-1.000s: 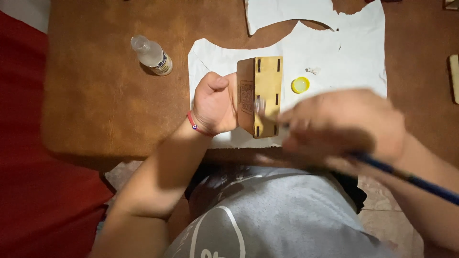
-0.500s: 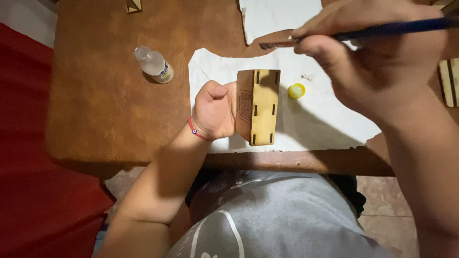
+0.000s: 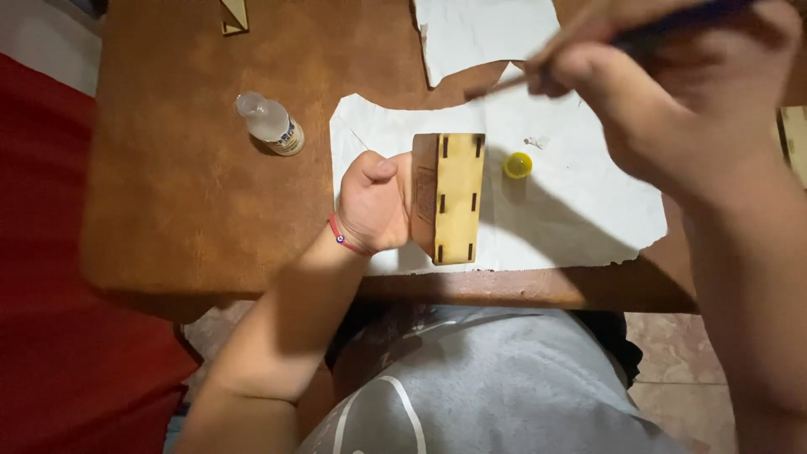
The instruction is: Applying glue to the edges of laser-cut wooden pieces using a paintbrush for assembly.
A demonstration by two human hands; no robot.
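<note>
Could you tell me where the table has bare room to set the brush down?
Bare brown table lies left and front of the small bottle. White paper is free right of the yellow cap. Crowded around the wooden box in the left hand.

A small clear plastic bottle (image 3: 269, 123) lies tilted on the brown desk (image 3: 185, 193), up on the left side. It has a see-through cap that points to the upper left. Round its lower end runs a label (image 3: 288, 137), white with a dark blue band and a bit of yellow. The bottle sits just left of the torn white paper (image 3: 580, 210) and does not touch it. There are no signs and no screens to see.
</note>
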